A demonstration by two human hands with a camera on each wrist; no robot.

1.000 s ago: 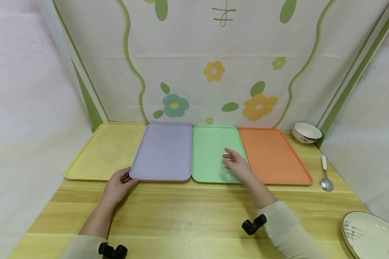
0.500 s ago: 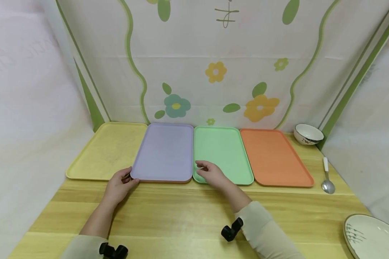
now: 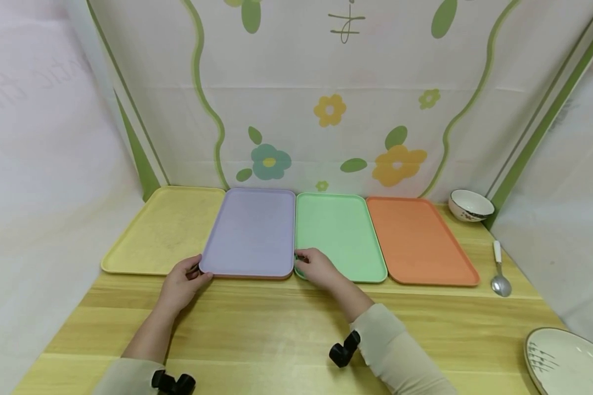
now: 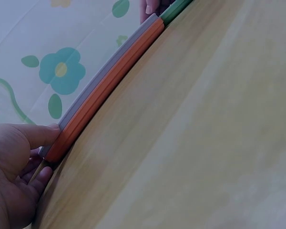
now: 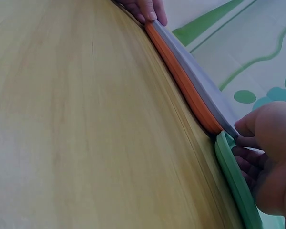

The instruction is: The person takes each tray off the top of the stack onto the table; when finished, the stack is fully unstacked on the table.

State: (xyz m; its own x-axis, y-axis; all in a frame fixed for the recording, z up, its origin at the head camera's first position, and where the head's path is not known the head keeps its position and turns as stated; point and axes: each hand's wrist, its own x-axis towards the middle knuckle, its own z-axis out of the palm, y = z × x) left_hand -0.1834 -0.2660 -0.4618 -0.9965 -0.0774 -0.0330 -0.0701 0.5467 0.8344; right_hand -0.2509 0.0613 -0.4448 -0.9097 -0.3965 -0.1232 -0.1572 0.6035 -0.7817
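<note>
A purple tray [image 3: 252, 233] lies on top of an orange-red tray, whose edge [image 4: 119, 75] shows beneath it in both wrist views. At the purple tray's front left corner, my left hand [image 3: 180, 282] pinches the rim, thumb on top and fingers curled low at the side. On the opposite side, my right hand [image 3: 318, 269] pinches the purple rim between thumb and index finger. Its other fingers curl above the green tray [image 3: 343, 230], as the right wrist view shows. How far the fingertips reach under the rim is hidden.
To the left lies a yellow tray [image 3: 165, 227], and an orange tray [image 3: 420, 238] lies right of the green one. Farther right are a bowl [image 3: 470, 206], a spoon [image 3: 500, 274] and a plate [image 3: 573, 362]. A printed curtain [image 3: 286, 82] hangs behind the trays.
My right hand has moved left across the green tray to the purple tray's right edge and taken hold there. My left hand has stayed at the front left corner.
</note>
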